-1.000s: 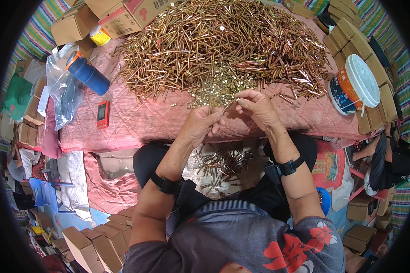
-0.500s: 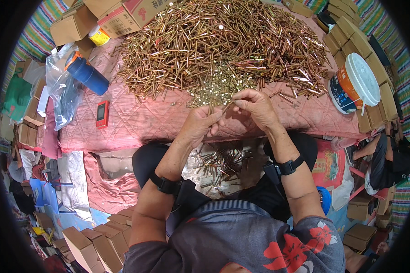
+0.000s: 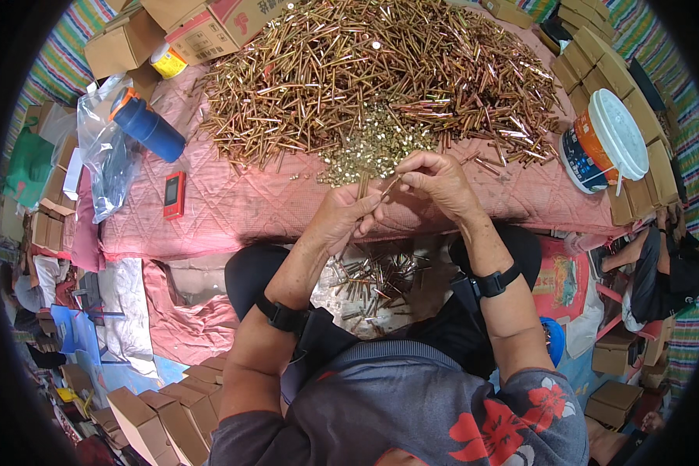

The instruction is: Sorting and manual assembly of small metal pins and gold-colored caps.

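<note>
My left hand (image 3: pixel 342 216) is closed round thin brass-coloured metal rods (image 3: pixel 363 184), which stick up past its fingers. My right hand (image 3: pixel 445 189) pinches one end of another short metal rod (image 3: pixel 391 186), slanted between both hands. Its lower end meets the left thumb and fingertips; any small part on it is too fine to make out. Just beyond the hands lies a heap of small shiny metal pieces (image 3: pixel 377 147), like nuts or washers. Behind that spreads a large pile of similar rods (image 3: pixel 311 81). More loose rods (image 3: pixel 380 276) lie below, between my knees.
A pink quilted cover (image 3: pixel 241 206) lies over the work surface. On the left are a blue bottle (image 3: pixel 149 126), a clear plastic bag (image 3: pixel 105 155) and a red device (image 3: pixel 175 196). A white-lidded bucket (image 3: pixel 606 144) stands at right. Cardboard boxes (image 3: pixel 163 419) line the sides; another person (image 3: pixel 660 272) sits at right.
The rod between my hands has shifted slightly, and the fingers have moved a little with it. Both hands keep nearly the same place.
</note>
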A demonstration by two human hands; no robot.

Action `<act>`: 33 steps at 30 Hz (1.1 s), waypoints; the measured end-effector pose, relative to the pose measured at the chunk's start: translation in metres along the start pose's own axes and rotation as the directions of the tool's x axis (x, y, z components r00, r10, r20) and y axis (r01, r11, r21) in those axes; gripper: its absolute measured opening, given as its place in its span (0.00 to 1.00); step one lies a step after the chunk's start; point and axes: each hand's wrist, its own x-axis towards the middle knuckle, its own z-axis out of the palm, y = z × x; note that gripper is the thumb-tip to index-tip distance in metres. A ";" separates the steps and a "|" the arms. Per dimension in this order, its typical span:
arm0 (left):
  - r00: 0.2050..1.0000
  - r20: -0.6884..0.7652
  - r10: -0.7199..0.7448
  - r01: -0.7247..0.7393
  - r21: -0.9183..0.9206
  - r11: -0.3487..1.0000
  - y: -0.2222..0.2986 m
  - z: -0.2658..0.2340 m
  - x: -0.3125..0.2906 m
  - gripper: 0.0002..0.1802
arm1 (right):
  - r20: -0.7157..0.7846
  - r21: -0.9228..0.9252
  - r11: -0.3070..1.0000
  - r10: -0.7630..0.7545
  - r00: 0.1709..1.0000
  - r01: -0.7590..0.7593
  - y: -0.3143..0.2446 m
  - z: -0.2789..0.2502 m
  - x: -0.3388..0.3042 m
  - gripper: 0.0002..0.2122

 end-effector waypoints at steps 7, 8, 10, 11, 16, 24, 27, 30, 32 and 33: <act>0.999 -0.037 0.020 -0.015 0.146 0.989 0.001 0.003 -0.003 0.10 | 0.041 -0.098 0.995 -0.028 0.999 0.032 0.001 -0.002 0.000 0.04; 0.999 -0.048 0.019 -0.012 0.155 0.988 0.001 0.004 -0.003 0.10 | 0.034 -0.050 0.998 -0.027 0.999 0.029 0.000 0.001 0.000 0.04; 0.998 -0.059 0.011 -0.001 0.172 0.985 0.002 0.005 -0.002 0.09 | 0.023 -0.081 0.997 -0.013 1.000 0.015 -0.003 0.004 -0.002 0.04; 0.997 -0.077 0.005 0.009 0.188 0.982 0.002 0.005 -0.003 0.09 | 0.018 -0.109 0.994 0.004 1.000 -0.002 -0.005 0.005 -0.003 0.04; 0.998 -0.055 0.021 -0.011 0.174 0.985 0.001 0.004 -0.002 0.08 | -0.057 -0.172 0.976 -0.147 0.987 0.135 0.014 0.008 0.005 0.04; 0.999 -0.034 0.022 -0.016 0.158 0.987 0.004 0.005 -0.002 0.09 | 0.017 -0.073 0.997 -0.008 1.000 0.009 -0.002 0.007 -0.004 0.04; 0.999 -0.042 -0.002 0.010 0.188 0.982 0.006 0.005 -0.003 0.09 | 0.047 -0.110 0.994 0.009 0.999 -0.004 -0.008 0.006 -0.006 0.04; 0.999 0.043 0.005 -0.018 0.286 0.958 0.005 0.006 -0.005 0.11 | 0.016 -0.330 0.944 -0.001 1.000 0.006 -0.008 -0.002 -0.004 0.04; 0.997 0.053 -0.048 0.029 0.310 0.950 0.006 0.011 -0.007 0.12 | -0.134 -0.440 0.897 -0.112 0.985 0.042 -0.013 -0.017 -0.001 0.05; 0.993 0.063 -0.100 0.073 0.337 0.939 0.007 0.015 -0.007 0.14 | -0.205 -0.465 0.882 -0.190 0.960 0.075 -0.011 -0.036 0.002 0.04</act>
